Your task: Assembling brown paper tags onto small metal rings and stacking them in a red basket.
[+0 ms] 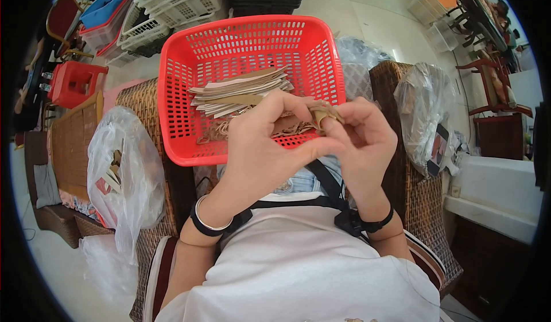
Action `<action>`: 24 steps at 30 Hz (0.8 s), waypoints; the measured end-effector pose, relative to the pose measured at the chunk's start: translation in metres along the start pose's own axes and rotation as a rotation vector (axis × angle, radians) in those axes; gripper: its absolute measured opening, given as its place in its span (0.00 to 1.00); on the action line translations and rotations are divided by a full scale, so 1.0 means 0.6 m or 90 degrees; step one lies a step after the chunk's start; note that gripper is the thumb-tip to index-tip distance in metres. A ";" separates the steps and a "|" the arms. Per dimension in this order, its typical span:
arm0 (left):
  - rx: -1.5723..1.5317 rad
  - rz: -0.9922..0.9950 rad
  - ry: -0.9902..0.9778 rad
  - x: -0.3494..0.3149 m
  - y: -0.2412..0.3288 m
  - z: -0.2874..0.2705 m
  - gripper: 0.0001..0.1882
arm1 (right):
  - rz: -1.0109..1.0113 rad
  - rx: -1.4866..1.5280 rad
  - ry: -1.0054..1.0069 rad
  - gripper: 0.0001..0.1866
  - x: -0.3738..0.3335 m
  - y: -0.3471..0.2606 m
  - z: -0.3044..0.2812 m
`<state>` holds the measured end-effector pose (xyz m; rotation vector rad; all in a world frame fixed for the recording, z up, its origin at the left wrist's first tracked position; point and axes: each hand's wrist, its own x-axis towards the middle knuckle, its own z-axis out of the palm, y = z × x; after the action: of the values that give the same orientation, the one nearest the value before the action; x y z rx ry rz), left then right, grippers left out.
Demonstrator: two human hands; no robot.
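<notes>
Both my hands meet above the near right part of a red plastic basket (244,19) on my lap. Between them is a small folded tan piece of material (325,114), possibly fabric or leather. My left hand (261,135) is closed on its left side with bent fingers. The fingers and thumb of my right hand (370,138) pinch its right side. Inside the basket, a stack of flat beige and whitish strips (238,91) lies beyond my left hand. Thin tan loops (217,130) lie loose nearer to me, partly hidden by my hands.
A clear plastic bag (129,167) with tan pieces hangs by the woven armrest on my left. Another clear bag (423,112) lies over the right armrest. White crates (178,1) are stacked beyond the basket, near a red stool (73,86) at the far left.
</notes>
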<state>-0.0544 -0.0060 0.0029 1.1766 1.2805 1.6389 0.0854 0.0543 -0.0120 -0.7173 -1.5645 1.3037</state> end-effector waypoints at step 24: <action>0.081 0.184 0.100 -0.006 0.010 -0.004 0.10 | 0.104 0.086 0.061 0.04 0.011 -0.012 -0.016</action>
<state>-0.0557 -0.0113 0.0075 1.3854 1.3799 1.9128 0.0926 0.0622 -0.0035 -0.8225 -1.3507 1.4582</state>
